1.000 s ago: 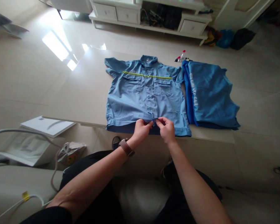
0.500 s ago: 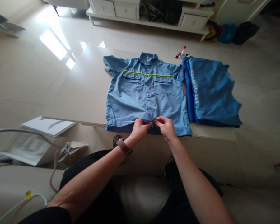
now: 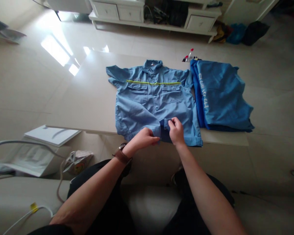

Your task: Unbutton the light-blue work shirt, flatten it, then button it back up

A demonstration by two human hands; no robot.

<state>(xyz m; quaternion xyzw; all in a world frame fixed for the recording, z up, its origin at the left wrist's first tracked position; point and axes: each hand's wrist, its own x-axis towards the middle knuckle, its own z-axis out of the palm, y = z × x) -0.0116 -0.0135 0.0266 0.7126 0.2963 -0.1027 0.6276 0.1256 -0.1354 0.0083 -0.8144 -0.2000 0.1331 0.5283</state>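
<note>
Fingers (image 3: 172, 123) on shirt (image 3: 147, 101) hem.

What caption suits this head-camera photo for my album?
Both hands, left hand and right hand, pinch the front hem of a light blue short-sleeved work shirt.

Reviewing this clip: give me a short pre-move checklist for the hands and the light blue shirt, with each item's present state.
1. Left hand grips the light blue shirt at its hem: ok.
2. Right hand pinches the other front edge: ok.
3. Bottom of the placket closed: not ok, a dark gap shows between the hands.
4. Shirt lies wholly on the table: not ok, the hem reaches over the near edge.
5. Folded blue garment clear of the shirt: cannot tell, their edges meet.
</note>
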